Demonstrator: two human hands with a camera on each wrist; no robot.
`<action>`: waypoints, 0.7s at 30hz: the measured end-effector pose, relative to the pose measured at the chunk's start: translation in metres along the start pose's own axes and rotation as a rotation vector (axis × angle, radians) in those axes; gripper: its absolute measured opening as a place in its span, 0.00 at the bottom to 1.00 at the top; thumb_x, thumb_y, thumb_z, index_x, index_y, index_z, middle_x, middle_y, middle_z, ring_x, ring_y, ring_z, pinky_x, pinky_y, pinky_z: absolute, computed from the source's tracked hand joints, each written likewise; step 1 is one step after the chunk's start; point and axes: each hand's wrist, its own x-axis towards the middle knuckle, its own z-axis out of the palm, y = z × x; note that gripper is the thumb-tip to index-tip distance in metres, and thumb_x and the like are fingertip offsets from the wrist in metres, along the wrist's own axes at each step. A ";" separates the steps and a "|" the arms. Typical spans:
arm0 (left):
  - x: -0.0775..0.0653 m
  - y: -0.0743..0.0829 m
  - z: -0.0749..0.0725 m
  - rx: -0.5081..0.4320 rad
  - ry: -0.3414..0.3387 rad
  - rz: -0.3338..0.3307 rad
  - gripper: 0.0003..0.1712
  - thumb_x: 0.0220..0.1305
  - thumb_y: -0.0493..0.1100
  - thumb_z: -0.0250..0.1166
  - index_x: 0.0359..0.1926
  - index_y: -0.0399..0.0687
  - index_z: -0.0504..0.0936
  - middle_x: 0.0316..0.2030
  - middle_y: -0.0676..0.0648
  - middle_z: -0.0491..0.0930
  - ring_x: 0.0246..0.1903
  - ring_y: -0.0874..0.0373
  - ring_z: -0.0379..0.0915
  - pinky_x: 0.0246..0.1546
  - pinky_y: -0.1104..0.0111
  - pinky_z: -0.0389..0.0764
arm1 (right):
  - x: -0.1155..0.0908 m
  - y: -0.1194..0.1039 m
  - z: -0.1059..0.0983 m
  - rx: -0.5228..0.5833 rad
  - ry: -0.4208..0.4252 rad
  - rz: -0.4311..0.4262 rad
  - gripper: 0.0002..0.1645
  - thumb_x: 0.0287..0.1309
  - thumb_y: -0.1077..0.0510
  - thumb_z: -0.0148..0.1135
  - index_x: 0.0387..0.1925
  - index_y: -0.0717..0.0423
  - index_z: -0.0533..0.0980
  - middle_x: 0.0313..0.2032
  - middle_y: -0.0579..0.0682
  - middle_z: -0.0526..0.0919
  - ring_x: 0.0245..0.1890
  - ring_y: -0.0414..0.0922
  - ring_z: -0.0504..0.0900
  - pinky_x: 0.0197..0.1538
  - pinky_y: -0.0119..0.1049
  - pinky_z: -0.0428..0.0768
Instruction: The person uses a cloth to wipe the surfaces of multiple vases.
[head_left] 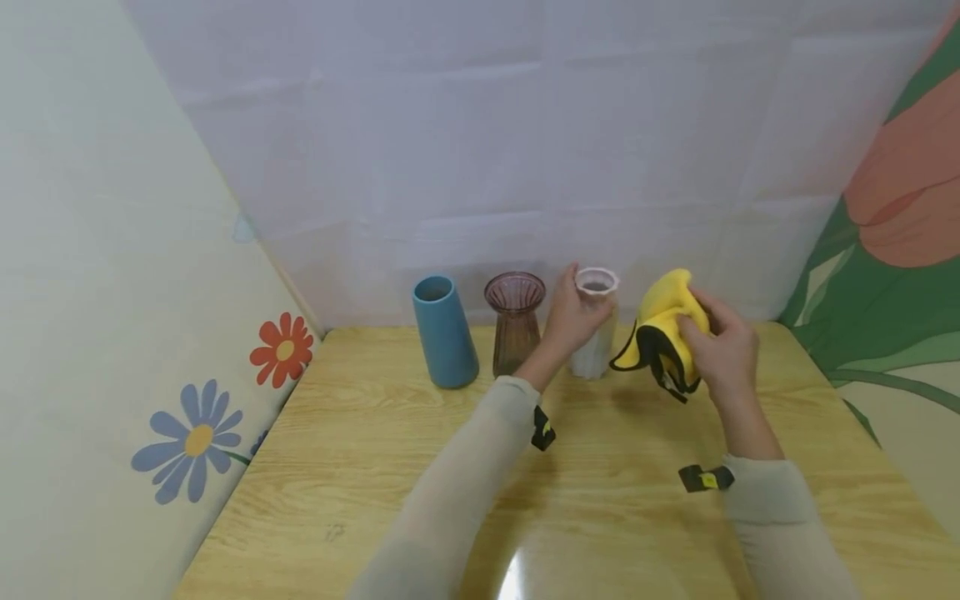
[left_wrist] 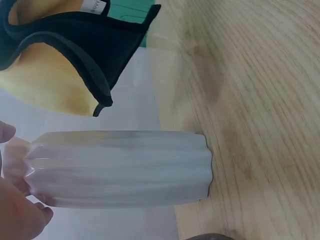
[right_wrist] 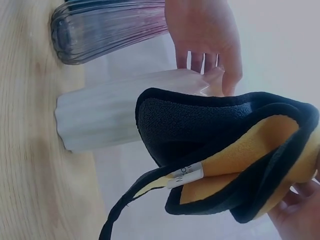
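Observation:
A white fluted vase [head_left: 592, 357] with a scalloped rim stands upright towards the back of the table. My left hand [head_left: 572, 318] holds it round the neck just below the rim, fingers behind and thumb in front. To its right, my right hand [head_left: 726, 346] grips a bunched yellow cloth [head_left: 670, 310] above the tabletop. The cloth has a black border and a dark grey underside, and in the right wrist view a white label [right_wrist: 186, 175] shows on it. From that side the cloth [right_wrist: 210, 145] overlaps part of the white vase [right_wrist: 107, 114].
Left of the white vase stand a purple ribbed glass vase [head_left: 516, 337] with a flared mouth and a tall blue vase [head_left: 447, 346]. The wood-grain table [head_left: 337, 467] meets a pale sheet [head_left: 450, 167] at the back. Flower-patterned panels [head_left: 900, 292] flank both sides.

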 end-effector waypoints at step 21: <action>0.014 -0.013 0.009 -0.056 -0.021 -0.078 0.43 0.61 0.49 0.75 0.70 0.41 0.65 0.58 0.43 0.77 0.56 0.51 0.76 0.54 0.62 0.81 | 0.014 0.009 0.017 0.029 -0.029 -0.026 0.28 0.63 0.53 0.67 0.65 0.44 0.77 0.62 0.55 0.80 0.47 0.35 0.80 0.39 0.19 0.80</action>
